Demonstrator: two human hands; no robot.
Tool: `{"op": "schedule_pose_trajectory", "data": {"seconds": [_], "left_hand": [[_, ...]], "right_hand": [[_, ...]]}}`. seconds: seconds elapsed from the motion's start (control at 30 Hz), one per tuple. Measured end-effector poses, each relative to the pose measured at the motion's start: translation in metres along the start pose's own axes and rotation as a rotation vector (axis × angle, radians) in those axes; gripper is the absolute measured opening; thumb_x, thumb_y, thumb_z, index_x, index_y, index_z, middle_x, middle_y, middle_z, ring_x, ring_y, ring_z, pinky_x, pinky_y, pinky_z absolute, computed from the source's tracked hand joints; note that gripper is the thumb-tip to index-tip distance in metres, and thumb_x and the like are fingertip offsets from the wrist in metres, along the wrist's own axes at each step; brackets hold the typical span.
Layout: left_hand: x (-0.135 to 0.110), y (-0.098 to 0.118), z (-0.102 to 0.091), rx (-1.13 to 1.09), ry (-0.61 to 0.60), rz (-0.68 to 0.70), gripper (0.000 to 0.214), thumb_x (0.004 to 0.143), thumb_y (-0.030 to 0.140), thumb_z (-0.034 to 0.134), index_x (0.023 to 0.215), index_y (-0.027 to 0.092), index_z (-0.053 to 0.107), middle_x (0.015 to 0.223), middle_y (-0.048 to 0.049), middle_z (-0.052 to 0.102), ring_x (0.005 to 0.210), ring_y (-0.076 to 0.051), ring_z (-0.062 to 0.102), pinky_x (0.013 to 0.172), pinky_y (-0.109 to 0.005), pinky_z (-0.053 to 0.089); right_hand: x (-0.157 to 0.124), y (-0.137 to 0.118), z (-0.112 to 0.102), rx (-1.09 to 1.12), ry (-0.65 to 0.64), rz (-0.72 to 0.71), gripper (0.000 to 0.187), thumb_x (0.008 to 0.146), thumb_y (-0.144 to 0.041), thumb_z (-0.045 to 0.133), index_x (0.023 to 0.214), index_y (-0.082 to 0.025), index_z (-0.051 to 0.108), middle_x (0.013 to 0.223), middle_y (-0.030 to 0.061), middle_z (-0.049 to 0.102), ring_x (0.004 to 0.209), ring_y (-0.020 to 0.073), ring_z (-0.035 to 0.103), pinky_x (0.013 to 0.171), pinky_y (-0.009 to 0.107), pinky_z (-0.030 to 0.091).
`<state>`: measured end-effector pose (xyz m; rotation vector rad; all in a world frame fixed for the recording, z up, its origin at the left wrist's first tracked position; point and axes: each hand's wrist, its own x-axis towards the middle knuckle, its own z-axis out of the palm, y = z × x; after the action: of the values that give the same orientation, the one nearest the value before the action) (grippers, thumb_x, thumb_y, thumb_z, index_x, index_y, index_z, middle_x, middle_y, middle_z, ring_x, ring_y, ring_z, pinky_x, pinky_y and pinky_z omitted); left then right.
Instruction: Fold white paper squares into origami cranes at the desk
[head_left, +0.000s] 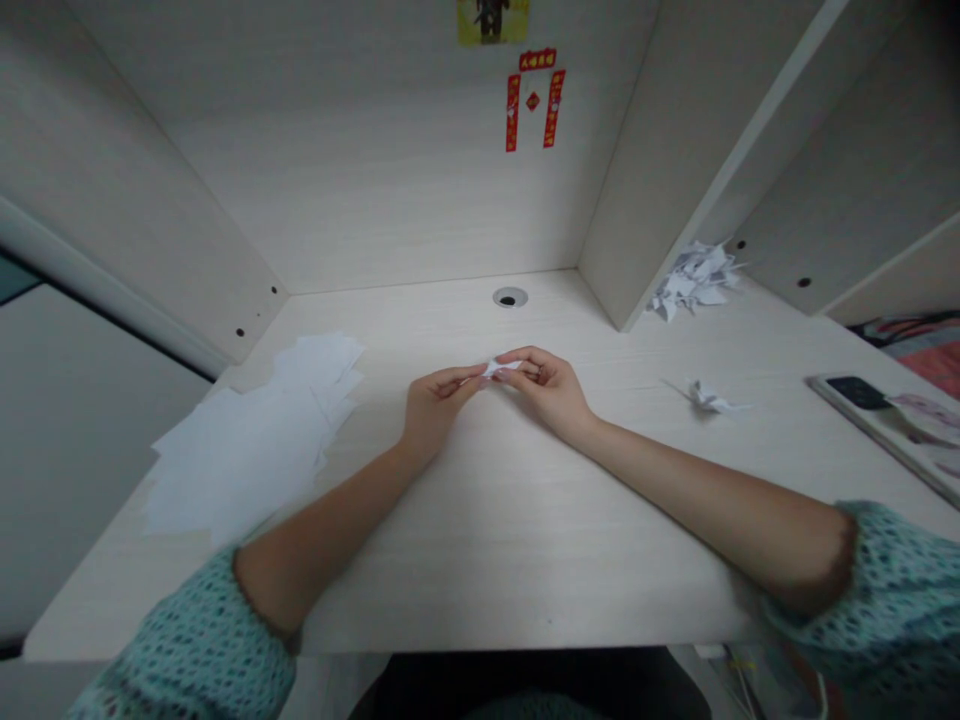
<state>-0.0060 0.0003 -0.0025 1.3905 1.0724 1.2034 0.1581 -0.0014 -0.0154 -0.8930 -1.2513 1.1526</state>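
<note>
Between my two hands, over the middle of the desk, is a small piece of folded white paper (491,369). My left hand (444,400) pinches its left side between thumb and fingers. From the right, my right hand (546,385) grips the other side, with a ring on one finger. Fingers cover much of the paper, so its exact shape is hidden. To the right of my right hand lies a folded paper crane (709,400), with thin points sticking out.
Loose white paper sheets (247,440) spread over the desk's left side. A heap of folded white paper pieces (697,278) sits behind the upright panel (637,220). At the right lies a phone (885,410). A round cable hole (511,297) is near the back wall.
</note>
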Motion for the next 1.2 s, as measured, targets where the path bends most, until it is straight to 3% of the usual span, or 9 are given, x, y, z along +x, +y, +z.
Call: {"op": "schedule_pose_trajectory", "data": {"seconds": [0.3, 0.47, 1.2], "left_hand": [[0.0, 0.0022, 0.0008, 0.076, 0.068, 0.029, 0.024, 0.068, 0.033, 0.071, 0.088, 0.02, 0.074, 0.093, -0.0055, 0.074, 0.087, -0.021, 0.068, 0.087, -0.035, 0.05], [-0.001, 0.0035, 0.0021, 0.024, 0.052, 0.018, 0.024, 0.069, 0.033, 0.071, 0.089, 0.019, 0.074, 0.095, -0.0058, 0.073, 0.09, -0.021, 0.067, 0.089, -0.035, 0.049], [0.0004, 0.0049, 0.0045, -0.102, 0.029, -0.092, 0.028, 0.065, 0.033, 0.074, 0.09, 0.019, 0.074, 0.096, -0.006, 0.073, 0.091, -0.02, 0.065, 0.09, -0.036, 0.047]], "right_hand": [[0.0002, -0.0008, 0.0006, -0.051, 0.038, -0.058, 0.022, 0.069, -0.034, 0.073, 0.086, -0.021, 0.07, 0.08, 0.0027, 0.072, 0.074, 0.0164, 0.067, 0.074, 0.03, 0.051], [-0.0009, -0.0011, 0.0024, 0.022, 0.07, -0.033, 0.015, 0.068, -0.033, 0.075, 0.077, -0.021, 0.071, 0.079, 0.0035, 0.073, 0.074, 0.0169, 0.067, 0.073, 0.031, 0.051], [-0.0028, -0.0043, 0.0047, -0.016, 0.092, -0.039, 0.023, 0.067, -0.04, 0.073, 0.077, -0.019, 0.07, 0.08, 0.0052, 0.073, 0.075, 0.0185, 0.068, 0.075, 0.033, 0.053]]}}
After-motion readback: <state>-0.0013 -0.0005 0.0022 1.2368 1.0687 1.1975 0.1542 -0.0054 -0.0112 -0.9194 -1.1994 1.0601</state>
